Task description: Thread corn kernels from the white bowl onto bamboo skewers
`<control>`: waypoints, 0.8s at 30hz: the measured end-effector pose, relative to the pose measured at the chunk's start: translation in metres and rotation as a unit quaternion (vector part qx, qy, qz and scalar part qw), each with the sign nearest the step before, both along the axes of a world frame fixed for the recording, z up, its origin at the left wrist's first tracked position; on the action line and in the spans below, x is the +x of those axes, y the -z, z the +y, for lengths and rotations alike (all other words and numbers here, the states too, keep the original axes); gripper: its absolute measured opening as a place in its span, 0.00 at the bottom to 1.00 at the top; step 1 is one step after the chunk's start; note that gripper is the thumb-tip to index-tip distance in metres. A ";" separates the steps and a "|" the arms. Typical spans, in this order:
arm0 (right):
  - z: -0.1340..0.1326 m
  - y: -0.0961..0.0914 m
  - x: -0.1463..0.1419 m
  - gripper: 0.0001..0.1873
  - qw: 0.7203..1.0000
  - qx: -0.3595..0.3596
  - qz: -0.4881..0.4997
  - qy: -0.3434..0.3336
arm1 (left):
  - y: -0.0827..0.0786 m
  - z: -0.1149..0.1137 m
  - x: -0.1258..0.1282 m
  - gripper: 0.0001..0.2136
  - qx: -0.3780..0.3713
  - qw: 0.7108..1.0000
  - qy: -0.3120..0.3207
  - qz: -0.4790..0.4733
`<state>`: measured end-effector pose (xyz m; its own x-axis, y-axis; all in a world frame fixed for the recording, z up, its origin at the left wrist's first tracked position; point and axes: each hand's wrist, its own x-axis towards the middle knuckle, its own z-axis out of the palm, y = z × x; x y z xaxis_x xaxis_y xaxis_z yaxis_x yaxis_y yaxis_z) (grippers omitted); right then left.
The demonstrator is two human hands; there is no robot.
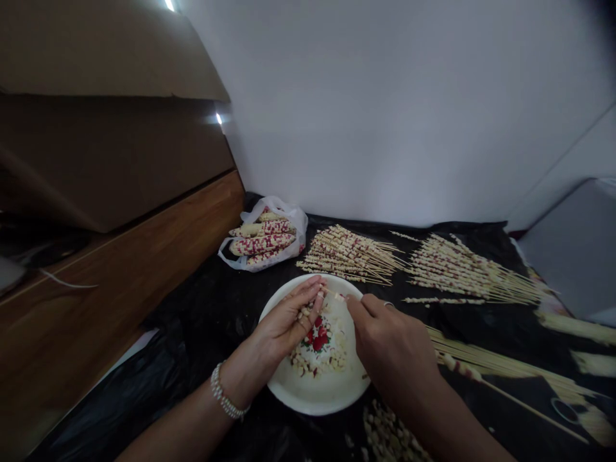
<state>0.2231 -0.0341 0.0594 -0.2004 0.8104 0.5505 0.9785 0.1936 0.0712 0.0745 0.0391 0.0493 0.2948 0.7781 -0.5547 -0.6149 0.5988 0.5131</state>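
Holding a thin, pale wooden skewer (332,292) in a closed grip, the person's right hand (389,324) sits over the right side of a round white bowl (312,401). Cream and red kernels are threaded on the stick just beside its fingers. The left hand (283,321), with a beaded bracelet (224,394) at its wrist, is over the bowl's upper left, its thumb and fingertips drawn narrowly together at the skewer's tip; whether they pinch a kernel cannot be told. Loose cream corn kernels (332,366) lie in the bowl around a printed red flower (317,337).

Beyond the bowl, red-and-cream corncobs (264,244) rest in a translucent white plastic bag (301,221), left of two fanned piles of kernel-threaded sticks, one nearer (346,253) and one farther right (462,269). Bare wooden sticks (505,359) lie right of the right hand. Black plastic sheeting (212,308) spreads beneath everything.
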 end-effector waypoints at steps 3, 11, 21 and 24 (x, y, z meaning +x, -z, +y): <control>0.000 0.000 -0.001 0.07 1.000 0.002 0.000 -0.001 | 0.000 0.000 0.000 0.15 -0.010 1.000 -0.004 -0.005; -0.002 -0.003 -0.003 0.07 1.000 -0.015 -0.002 0.007 | -0.005 -0.002 0.002 0.15 -0.028 0.999 -0.009 -0.018; 0.000 0.001 -0.004 0.08 1.000 -0.016 -0.007 0.003 | 0.008 -0.001 0.005 0.15 -0.026 0.999 0.010 -0.029; 0.000 0.002 -0.004 0.07 1.000 -0.004 -0.010 0.001 | 0.005 -0.001 0.006 0.11 -0.041 0.998 0.023 -0.040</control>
<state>0.2192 -0.0337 0.0573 -0.2099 0.8148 0.5404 0.9772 0.1927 0.0890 0.0808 0.0378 0.0447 0.3756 0.7155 -0.5891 -0.6225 0.6657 0.4116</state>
